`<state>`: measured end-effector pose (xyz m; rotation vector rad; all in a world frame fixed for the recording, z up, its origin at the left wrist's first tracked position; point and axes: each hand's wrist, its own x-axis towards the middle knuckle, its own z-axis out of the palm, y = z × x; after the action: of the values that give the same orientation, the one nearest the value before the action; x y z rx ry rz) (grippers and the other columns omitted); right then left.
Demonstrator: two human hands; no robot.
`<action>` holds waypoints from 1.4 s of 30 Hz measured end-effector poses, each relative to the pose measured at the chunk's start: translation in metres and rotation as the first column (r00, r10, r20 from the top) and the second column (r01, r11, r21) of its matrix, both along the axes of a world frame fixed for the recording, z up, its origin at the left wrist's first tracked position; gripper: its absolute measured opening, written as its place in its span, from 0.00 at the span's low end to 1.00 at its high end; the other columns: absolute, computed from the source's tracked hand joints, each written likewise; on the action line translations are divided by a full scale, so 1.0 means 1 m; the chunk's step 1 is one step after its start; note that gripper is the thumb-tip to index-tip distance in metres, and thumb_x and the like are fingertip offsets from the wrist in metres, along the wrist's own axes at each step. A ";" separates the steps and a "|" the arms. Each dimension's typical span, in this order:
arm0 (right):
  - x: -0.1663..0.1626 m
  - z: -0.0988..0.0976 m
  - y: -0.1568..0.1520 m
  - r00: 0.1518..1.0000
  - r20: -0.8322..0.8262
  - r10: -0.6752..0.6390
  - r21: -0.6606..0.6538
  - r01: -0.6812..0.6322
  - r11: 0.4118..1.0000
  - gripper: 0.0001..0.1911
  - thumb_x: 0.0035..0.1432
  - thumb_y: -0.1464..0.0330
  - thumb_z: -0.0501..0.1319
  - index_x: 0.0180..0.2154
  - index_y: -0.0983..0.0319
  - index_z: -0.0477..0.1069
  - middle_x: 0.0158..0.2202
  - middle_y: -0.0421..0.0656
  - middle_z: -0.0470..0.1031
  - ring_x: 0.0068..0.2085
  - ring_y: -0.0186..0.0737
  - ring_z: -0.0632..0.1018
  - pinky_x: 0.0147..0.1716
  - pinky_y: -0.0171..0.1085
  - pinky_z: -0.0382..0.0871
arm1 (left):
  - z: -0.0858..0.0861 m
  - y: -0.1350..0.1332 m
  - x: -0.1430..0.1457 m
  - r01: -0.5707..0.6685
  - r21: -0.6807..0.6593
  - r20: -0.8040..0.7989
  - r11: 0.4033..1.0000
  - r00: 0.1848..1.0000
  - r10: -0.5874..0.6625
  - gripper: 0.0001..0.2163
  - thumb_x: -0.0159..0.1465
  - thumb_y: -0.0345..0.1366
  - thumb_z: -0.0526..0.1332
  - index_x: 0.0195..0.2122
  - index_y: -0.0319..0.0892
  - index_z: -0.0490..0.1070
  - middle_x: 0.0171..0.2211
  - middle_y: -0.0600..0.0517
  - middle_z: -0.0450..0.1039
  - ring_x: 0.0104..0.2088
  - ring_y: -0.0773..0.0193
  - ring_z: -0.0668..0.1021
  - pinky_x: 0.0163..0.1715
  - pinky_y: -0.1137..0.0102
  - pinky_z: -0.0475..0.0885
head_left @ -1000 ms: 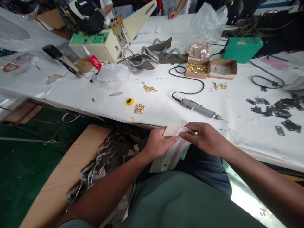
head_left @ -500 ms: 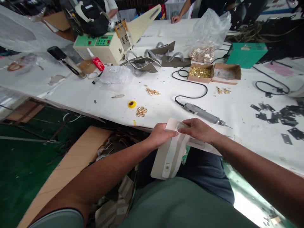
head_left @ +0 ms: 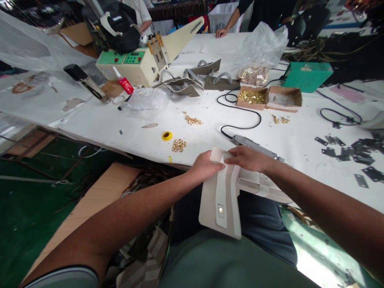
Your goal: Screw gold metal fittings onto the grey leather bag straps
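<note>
Between both hands is a pale beige bag panel (head_left: pixel 209 200), held over my lap at the table's front edge. A lighter strap (head_left: pixel 222 188) runs down it, with a small brass-coloured metal fastener (head_left: pixel 221 210) near its lower end. My left hand (head_left: pixel 205 166) is closed on the panel's upper left edge, thumb on top. My right hand (head_left: pixel 247 159) presses its fingers on the strap's upper end, closed on the panel from the right. Another beige piece (head_left: pixel 249 180) shows under my right wrist. Just beyond lies a grey electric screwdriver (head_left: pixel 253 145), partly covered by my right hand.
Gold metal fittings (head_left: pixel 179 145) lie beside a yellow ring-shaped item (head_left: pixel 167 136). Farther back are a cardboard box (head_left: pixel 252 105) of gold pieces, a green box (head_left: pixel 307 76) and a cream machine (head_left: pixel 129 68). Black plates (head_left: pixel 364 148) lie right. A co-worker's hand (head_left: pixel 222 33) rests opposite.
The panel's lower end has swung right and turned more face-up, so its fastener shows more plainly. Both hands keep their grip. The view has tilted up slightly.
</note>
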<state>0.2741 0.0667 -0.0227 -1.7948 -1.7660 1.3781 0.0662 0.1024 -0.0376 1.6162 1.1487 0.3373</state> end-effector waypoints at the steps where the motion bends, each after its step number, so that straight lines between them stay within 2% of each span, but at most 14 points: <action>1: 0.000 -0.001 0.001 1.000 0.006 0.008 -0.004 -0.008 1.000 0.12 0.60 0.60 0.61 0.28 0.60 0.71 0.25 0.39 0.68 0.29 0.39 0.70 0.29 0.38 0.59 | -0.001 0.001 -0.001 0.026 0.044 -0.032 0.999 0.999 -0.025 0.19 0.56 0.36 0.72 0.49 0.41 0.77 0.44 0.47 0.84 0.44 0.53 0.84 0.43 0.64 0.77; 4: -0.001 -0.005 0.005 0.998 0.059 0.030 0.019 -0.031 0.999 0.13 0.60 0.61 0.60 0.26 0.60 0.68 0.24 0.38 0.64 0.28 0.38 0.68 0.29 0.39 0.57 | -0.004 0.002 -0.003 0.084 0.243 -0.169 0.966 0.985 -0.043 0.34 0.56 0.41 0.73 0.63 0.43 0.68 0.54 0.45 0.79 0.52 0.49 0.81 0.51 0.60 0.77; 6: -0.005 -0.004 0.007 0.990 0.132 0.045 0.056 -0.053 0.997 0.15 0.61 0.63 0.60 0.24 0.60 0.63 0.23 0.37 0.61 0.27 0.37 0.66 0.28 0.39 0.55 | -0.008 0.002 -0.005 0.112 0.393 -0.249 0.913 0.968 -0.012 0.41 0.56 0.43 0.74 0.70 0.46 0.60 0.61 0.43 0.72 0.57 0.48 0.78 0.55 0.57 0.76; 7: -0.007 -0.003 0.007 0.983 0.174 0.052 0.066 -0.064 0.996 0.16 0.61 0.63 0.60 0.23 0.59 0.61 0.22 0.37 0.61 0.27 0.36 0.65 0.28 0.39 0.54 | -0.010 0.002 -0.006 0.136 0.460 -0.270 0.878 0.963 -0.007 0.41 0.56 0.43 0.74 0.70 0.47 0.60 0.63 0.43 0.69 0.59 0.48 0.77 0.56 0.56 0.75; 9: -0.012 0.000 0.009 0.966 0.250 0.063 0.063 -0.081 0.995 0.16 0.62 0.65 0.60 0.23 0.59 0.61 0.22 0.37 0.61 0.27 0.37 0.66 0.28 0.39 0.53 | -0.014 0.003 -0.007 0.202 0.573 -0.265 0.794 0.963 -0.054 0.33 0.57 0.42 0.73 0.64 0.48 0.69 0.64 0.45 0.67 0.61 0.49 0.74 0.60 0.56 0.73; 11: -0.017 0.003 0.009 0.951 0.301 0.064 0.050 -0.083 0.995 0.14 0.63 0.65 0.60 0.24 0.59 0.63 0.22 0.38 0.64 0.28 0.38 0.68 0.28 0.39 0.54 | -0.019 0.004 -0.007 0.257 0.646 -0.236 0.719 0.963 -0.132 0.19 0.60 0.39 0.71 0.53 0.48 0.77 0.62 0.47 0.71 0.62 0.50 0.71 0.63 0.57 0.70; 13: -0.020 0.004 0.008 0.942 0.332 0.052 0.053 -0.073 0.996 0.14 0.64 0.65 0.59 0.26 0.59 0.66 0.24 0.40 0.67 0.30 0.40 0.72 0.29 0.38 0.55 | -0.024 0.005 -0.008 0.272 0.677 -0.210 0.684 0.962 -0.174 0.10 0.61 0.38 0.70 0.44 0.47 0.81 0.59 0.48 0.74 0.61 0.50 0.71 0.63 0.56 0.68; 17: -0.019 -0.001 0.006 0.943 0.332 0.017 0.084 -0.047 0.995 0.12 0.65 0.63 0.61 0.29 0.60 0.73 0.28 0.44 0.75 0.34 0.44 0.77 0.31 0.38 0.59 | -0.030 0.004 -0.007 0.241 0.672 -0.163 0.700 0.971 -0.177 0.09 0.62 0.37 0.70 0.44 0.47 0.81 0.59 0.48 0.75 0.61 0.50 0.71 0.63 0.55 0.67; 20: -0.013 -0.009 0.004 0.959 0.279 -0.053 0.116 0.021 0.993 0.09 0.64 0.62 0.64 0.37 0.61 0.78 0.35 0.45 0.80 0.38 0.45 0.78 0.34 0.38 0.63 | -0.030 0.003 -0.005 0.226 0.642 -0.155 0.732 0.974 -0.164 0.10 0.62 0.37 0.70 0.45 0.48 0.82 0.58 0.49 0.76 0.60 0.51 0.72 0.63 0.55 0.67; 24: -0.005 -0.018 0.001 0.978 0.175 -0.109 0.169 0.079 0.982 0.13 0.64 0.64 0.63 0.48 0.60 0.78 0.47 0.46 0.82 0.47 0.45 0.80 0.44 0.37 0.67 | -0.030 0.003 -0.004 0.232 0.626 -0.177 0.745 0.972 -0.154 0.12 0.62 0.37 0.71 0.48 0.50 0.82 0.58 0.50 0.77 0.59 0.52 0.74 0.62 0.56 0.66; 28: -0.004 -0.026 0.000 0.980 0.151 -0.130 0.207 0.097 0.973 0.15 0.64 0.65 0.64 0.51 0.60 0.78 0.50 0.46 0.81 0.50 0.46 0.79 0.49 0.38 0.68 | -0.030 0.005 -0.004 0.259 0.636 -0.219 0.727 0.964 -0.152 0.12 0.63 0.38 0.71 0.48 0.50 0.83 0.58 0.49 0.78 0.59 0.51 0.74 0.61 0.55 0.68; 34: -0.015 -0.031 -0.004 0.944 0.178 -0.277 0.260 0.227 0.939 0.16 0.62 0.65 0.67 0.52 0.60 0.77 0.51 0.47 0.81 0.51 0.48 0.80 0.51 0.41 0.70 | -0.026 0.009 -0.004 0.376 0.648 -0.316 0.662 0.924 -0.215 0.13 0.66 0.41 0.67 0.50 0.49 0.83 0.61 0.48 0.76 0.61 0.48 0.73 0.60 0.52 0.69; 38: -0.022 -0.031 -0.018 0.908 0.131 -0.399 0.385 0.324 0.864 0.20 0.60 0.64 0.69 0.54 0.59 0.75 0.54 0.49 0.78 0.50 0.47 0.80 0.50 0.42 0.73 | -0.025 0.016 -0.002 0.428 0.652 -0.381 0.626 0.899 -0.218 0.13 0.68 0.41 0.64 0.51 0.49 0.82 0.62 0.48 0.75 0.62 0.45 0.73 0.59 0.50 0.70; 42: -0.013 -0.029 -0.049 0.853 -0.009 -0.522 0.622 0.413 0.665 0.16 0.61 0.64 0.67 0.51 0.57 0.76 0.54 0.48 0.76 0.52 0.47 0.79 0.52 0.43 0.73 | -0.027 0.022 -0.001 0.447 0.675 -0.393 0.587 0.891 -0.226 0.14 0.68 0.43 0.63 0.51 0.50 0.82 0.61 0.48 0.76 0.61 0.45 0.74 0.61 0.49 0.70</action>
<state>0.2609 0.0178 -0.0513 -1.8227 -1.4164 0.3821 0.0654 0.1241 -0.0647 2.6643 0.8836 0.3738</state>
